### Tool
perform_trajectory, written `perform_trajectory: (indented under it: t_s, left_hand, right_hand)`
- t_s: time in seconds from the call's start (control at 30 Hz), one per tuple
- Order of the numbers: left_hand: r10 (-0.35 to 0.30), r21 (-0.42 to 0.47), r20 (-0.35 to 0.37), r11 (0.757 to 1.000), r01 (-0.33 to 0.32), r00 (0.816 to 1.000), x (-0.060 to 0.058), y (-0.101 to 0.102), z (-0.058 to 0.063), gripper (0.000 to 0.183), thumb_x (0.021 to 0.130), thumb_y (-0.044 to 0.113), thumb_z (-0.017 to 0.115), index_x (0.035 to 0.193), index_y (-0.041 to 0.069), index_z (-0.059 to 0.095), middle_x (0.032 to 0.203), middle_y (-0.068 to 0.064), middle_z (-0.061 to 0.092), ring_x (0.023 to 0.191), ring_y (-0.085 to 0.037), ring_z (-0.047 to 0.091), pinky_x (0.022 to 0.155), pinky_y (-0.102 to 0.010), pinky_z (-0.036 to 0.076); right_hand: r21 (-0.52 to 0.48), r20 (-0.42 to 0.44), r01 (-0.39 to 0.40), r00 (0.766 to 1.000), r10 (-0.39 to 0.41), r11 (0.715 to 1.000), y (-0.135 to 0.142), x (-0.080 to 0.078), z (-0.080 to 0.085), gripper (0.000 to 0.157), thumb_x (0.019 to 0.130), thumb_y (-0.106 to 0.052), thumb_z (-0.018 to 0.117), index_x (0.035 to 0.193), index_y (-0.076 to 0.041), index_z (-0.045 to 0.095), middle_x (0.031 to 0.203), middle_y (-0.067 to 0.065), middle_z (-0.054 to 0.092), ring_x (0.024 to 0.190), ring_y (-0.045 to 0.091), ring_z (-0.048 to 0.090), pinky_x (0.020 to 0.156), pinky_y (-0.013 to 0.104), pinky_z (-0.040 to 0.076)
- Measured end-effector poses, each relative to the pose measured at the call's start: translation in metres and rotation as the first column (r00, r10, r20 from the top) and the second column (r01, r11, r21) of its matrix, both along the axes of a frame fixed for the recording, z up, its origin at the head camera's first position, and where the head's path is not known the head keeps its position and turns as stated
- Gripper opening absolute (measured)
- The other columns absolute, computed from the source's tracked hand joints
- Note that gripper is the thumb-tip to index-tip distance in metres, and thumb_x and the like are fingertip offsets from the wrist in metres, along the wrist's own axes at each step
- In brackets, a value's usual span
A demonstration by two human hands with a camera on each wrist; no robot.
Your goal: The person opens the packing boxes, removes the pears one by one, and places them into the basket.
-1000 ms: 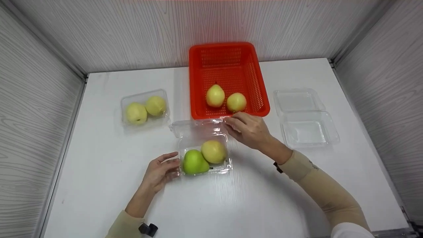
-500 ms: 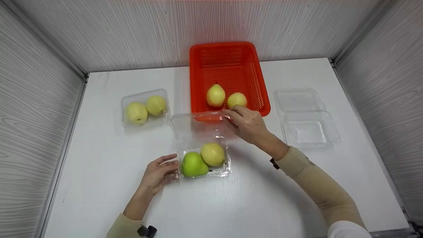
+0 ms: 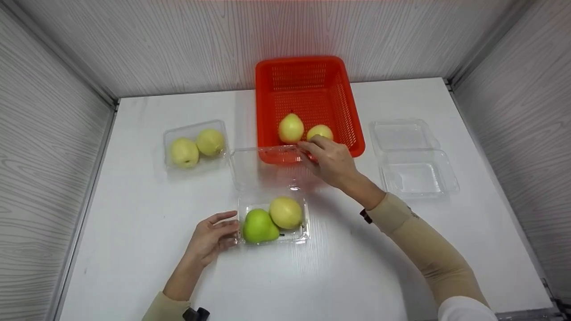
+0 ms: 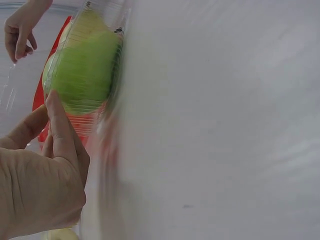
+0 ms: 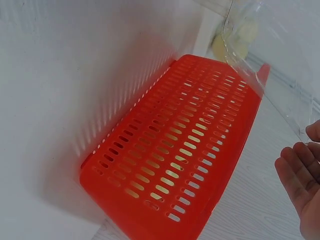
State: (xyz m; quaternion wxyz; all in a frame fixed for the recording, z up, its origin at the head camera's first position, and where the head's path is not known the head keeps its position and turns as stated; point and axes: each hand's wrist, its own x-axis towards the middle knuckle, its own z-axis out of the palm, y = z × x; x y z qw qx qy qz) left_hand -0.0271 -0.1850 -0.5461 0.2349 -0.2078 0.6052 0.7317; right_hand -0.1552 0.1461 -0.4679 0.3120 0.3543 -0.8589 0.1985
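Note:
A clear plastic clamshell box (image 3: pixel 294 236) near the middle of the table holds a green pear (image 3: pixel 258 226) and a yellow pear (image 3: pixel 286 213). Its raised lid (image 3: pixel 261 169) stands up on the far side, overlapping the red basket in the head view. My right hand (image 3: pixel 329 160) pinches the lid's upper right edge between thumb and fingers. At the box's left side is my left hand (image 3: pixel 212 237), its fairly straight fingers touching the wall. The left wrist view shows these fingers (image 4: pixel 61 127) against the box's end, beside the green pear.
Behind the lid stands a red basket (image 3: pixel 262 98) with two yellow pears (image 3: pixel 291 129) inside. A second clear box (image 3: pixel 167 138) with two yellow pears (image 3: pixel 184 152) sits at the left. To the right lies an open clear box (image 3: pixel 412 178) without fruit.
My right hand has moved the lid's edge up and away, tilting it further over the basket. The box with its pears has slid slightly towards the front left, my left hand moving along.

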Motion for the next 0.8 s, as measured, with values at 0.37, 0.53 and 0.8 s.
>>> perform_trajectory:
  t_s: [0.37,0.53,0.8]
  left_hand:
    - [-0.007,0.011,-0.003,1.0,0.007,1.0,0.003,-0.002,0.0,0.045,0.096,0.0,0.073,0.139,-0.001,0.059,0.097,-0.002,0.075,0.077,-0.01,0.074,0.067,-0.023,0.066]
    - [-0.013,0.006,-0.007,1.0,0.013,1.0,0.003,-0.002,0.0,0.047,0.096,-0.001,0.071,0.141,-0.002,0.057,0.097,-0.002,0.075,0.077,-0.01,0.074,0.067,-0.022,0.066]
    - [-0.006,-0.008,0.005,1.0,0.006,1.0,0.003,-0.002,-0.001,0.048,0.096,-0.002,0.071,0.141,-0.002,0.056,0.099,-0.003,0.076,0.077,-0.011,0.074,0.068,-0.023,0.066]
  right_hand:
    - [0.012,0.051,0.02,0.999,-0.02,1.0,0.003,0.003,-0.002,0.03,0.093,-0.022,0.082,0.116,-0.005,0.076,0.102,0.013,0.074,0.078,0.025,0.073,0.061,0.033,0.065]
    - [-0.014,0.058,-0.001,0.998,0.001,1.0,0.007,0.009,0.001,0.038,0.09,-0.021,0.082,0.124,-0.004,0.073,0.113,0.015,0.073,0.089,0.028,0.074,0.065,0.036,0.067]
    - [-0.093,0.171,-0.045,0.983,0.061,0.995,0.007,0.027,0.007,0.063,0.089,-0.03,0.084,0.139,-0.003,0.06,0.122,0.015,0.069,0.099,0.027,0.073,0.077,0.036,0.068]
